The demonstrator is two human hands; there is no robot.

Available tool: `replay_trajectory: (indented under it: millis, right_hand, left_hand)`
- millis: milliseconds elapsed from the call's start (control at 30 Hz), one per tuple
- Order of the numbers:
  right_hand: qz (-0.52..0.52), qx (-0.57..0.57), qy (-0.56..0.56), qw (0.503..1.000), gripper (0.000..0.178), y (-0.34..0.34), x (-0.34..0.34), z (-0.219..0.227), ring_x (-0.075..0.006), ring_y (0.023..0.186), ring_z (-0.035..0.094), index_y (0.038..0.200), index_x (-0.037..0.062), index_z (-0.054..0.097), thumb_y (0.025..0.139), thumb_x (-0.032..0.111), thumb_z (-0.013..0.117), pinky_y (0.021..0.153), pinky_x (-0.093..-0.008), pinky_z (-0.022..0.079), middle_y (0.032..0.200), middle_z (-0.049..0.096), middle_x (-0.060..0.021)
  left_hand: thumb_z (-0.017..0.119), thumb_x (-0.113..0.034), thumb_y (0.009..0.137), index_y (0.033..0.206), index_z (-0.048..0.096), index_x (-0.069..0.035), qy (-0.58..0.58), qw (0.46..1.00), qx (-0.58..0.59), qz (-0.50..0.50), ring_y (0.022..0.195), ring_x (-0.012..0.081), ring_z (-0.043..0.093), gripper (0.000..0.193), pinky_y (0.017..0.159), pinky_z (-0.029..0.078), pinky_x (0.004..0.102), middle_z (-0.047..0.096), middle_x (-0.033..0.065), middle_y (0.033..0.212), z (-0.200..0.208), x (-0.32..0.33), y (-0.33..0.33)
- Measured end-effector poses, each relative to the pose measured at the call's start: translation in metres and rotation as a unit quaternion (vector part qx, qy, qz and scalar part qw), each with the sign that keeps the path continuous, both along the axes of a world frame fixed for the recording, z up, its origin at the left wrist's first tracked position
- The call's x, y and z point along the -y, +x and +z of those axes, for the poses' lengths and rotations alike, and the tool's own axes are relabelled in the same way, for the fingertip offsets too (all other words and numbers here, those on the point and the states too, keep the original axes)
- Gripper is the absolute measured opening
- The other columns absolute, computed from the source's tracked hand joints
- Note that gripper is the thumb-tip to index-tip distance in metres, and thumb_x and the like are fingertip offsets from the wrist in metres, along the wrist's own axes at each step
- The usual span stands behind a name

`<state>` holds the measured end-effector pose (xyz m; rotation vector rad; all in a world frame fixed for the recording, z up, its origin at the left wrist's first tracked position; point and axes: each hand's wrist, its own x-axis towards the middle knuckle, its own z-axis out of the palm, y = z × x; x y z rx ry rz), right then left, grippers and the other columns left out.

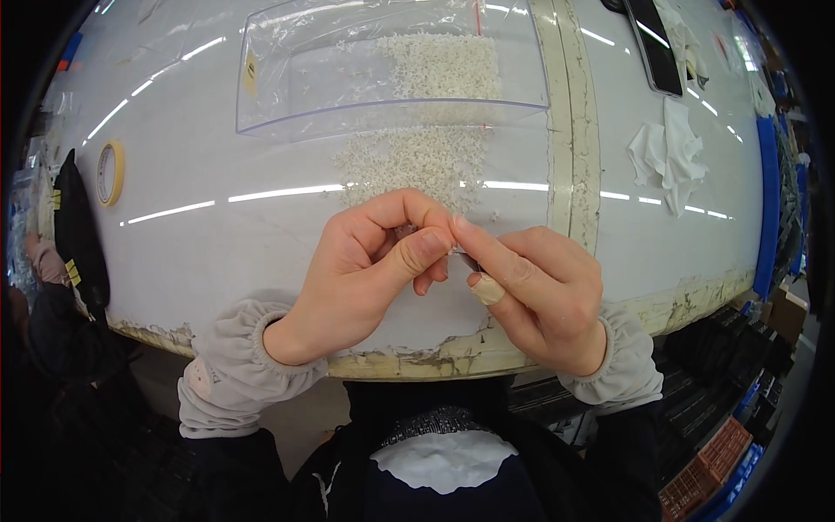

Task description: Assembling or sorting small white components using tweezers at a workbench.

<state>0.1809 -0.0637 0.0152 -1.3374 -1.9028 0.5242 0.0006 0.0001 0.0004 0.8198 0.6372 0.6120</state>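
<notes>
One tiny whitish piece (452, 250) shows at the meeting fingertips of the two hands, just above the near part of the table (217, 248); it is mostly hidden. The left hand (370, 270) is closed in a pinch on it, thumb against forefinger. The right hand (550, 291) grips one thin dark tool (470, 261) between forefinger and thumb, its forefinger tip touching the left one's fingertips. One tan wrap (488, 289) circles the right thumb.

Just beyond the hands lies one loose spread of small white pieces (409, 165), too many to count. Behind it stands one clear plastic tray (391, 108), holding a second heap of similar white pieces (448, 65) on clear film (322, 52).

Farther out on the table are one roll of tape (110, 174) to the left and, to the right, one dark phone (654, 48) and crumpled white tissue (668, 157), whose sheets cannot be counted. Two grey sleeve covers (239, 370) ring the wrists. Reddish-brown crates (709, 461) sit below the table at lower right.
</notes>
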Motion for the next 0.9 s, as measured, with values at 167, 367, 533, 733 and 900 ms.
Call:
replay_trajectory:
  millis: [167, 367, 533, 733, 900]
  right_hand:
    - [0.002, 0.004, 0.001, 1.0, 0.033, -0.0004, 0.0001, 0.0001, -0.0134, 0.057, 0.046, 0.109, 0.0016, 0.068, 0.076, 0.007, 0.066, 0.051, -0.0231, 0.038, 0.076, 0.061, -0.0044]
    - [0.004, 0.013, 0.0, 1.0, 0.034, -0.0002, -0.0008, 0.0015, -0.0131, 0.056, 0.047, 0.109, 0.0016, 0.069, 0.075, 0.006, 0.067, 0.051, -0.023, 0.038, 0.076, 0.062, -0.0039]
    - [0.006, 0.021, -0.01, 1.0, 0.034, 0.0013, -0.0003, 0.0025, -0.0128, 0.056, 0.048, 0.108, 0.002, 0.069, 0.075, 0.005, 0.067, 0.051, -0.0227, 0.038, 0.077, 0.063, -0.0038]
    - [0.006, 0.007, -0.014, 1.0, 0.034, 0.0003, -0.0003, 0.0026, -0.0127, 0.057, 0.049, 0.109, 0.0028, 0.069, 0.074, 0.004, 0.067, 0.051, -0.0222, 0.039, 0.078, 0.064, -0.0038]
    - [0.009, -0.009, -0.018, 1.0, 0.035, 0.0002, -0.0004, 0.0031, -0.0126, 0.057, 0.049, 0.109, 0.003, 0.069, 0.074, 0.002, 0.068, 0.051, -0.0221, 0.039, 0.079, 0.065, -0.0037]
  left_hand:
    - [0.054, -0.006, 0.093, 0.094, 0.058, -0.001, -0.004, 1.0, 0.007, 0.001, 0.066, 0.0082, 0.048, 0.006, 0.062, 0.042, 0.0184, 0.056, 0.0034, 0.076, -0.0005, -0.0003, 0.0001]
    - [0.054, -0.005, 0.092, 0.093, 0.058, -0.001, 0.0, 1.0, 0.007, 0.0, 0.066, 0.0083, 0.049, 0.005, 0.062, 0.042, 0.0184, 0.056, 0.0035, 0.076, -0.0012, -0.0005, -0.0009]
    - [0.055, -0.004, 0.092, 0.093, 0.058, -0.001, 0.002, 1.0, 0.004, 0.003, 0.066, 0.0083, 0.049, 0.005, 0.062, 0.042, 0.0183, 0.056, 0.0035, 0.076, -0.0003, -0.0003, 0.0001]
    - [0.055, -0.004, 0.092, 0.092, 0.058, -0.001, 0.003, 1.0, 0.005, 0.0, 0.066, 0.0079, 0.049, 0.004, 0.062, 0.043, 0.0181, 0.056, 0.0033, 0.076, -0.0017, -0.0004, -0.0008]
    - [0.057, -0.014, 0.094, 0.09, 0.056, -0.002, 0.018, 1.0, 0.004, -0.013, 0.067, 0.0097, 0.047, 0.012, 0.059, 0.04, 0.0196, 0.053, 0.0055, 0.088, -0.0028, -0.0009, -0.0021]
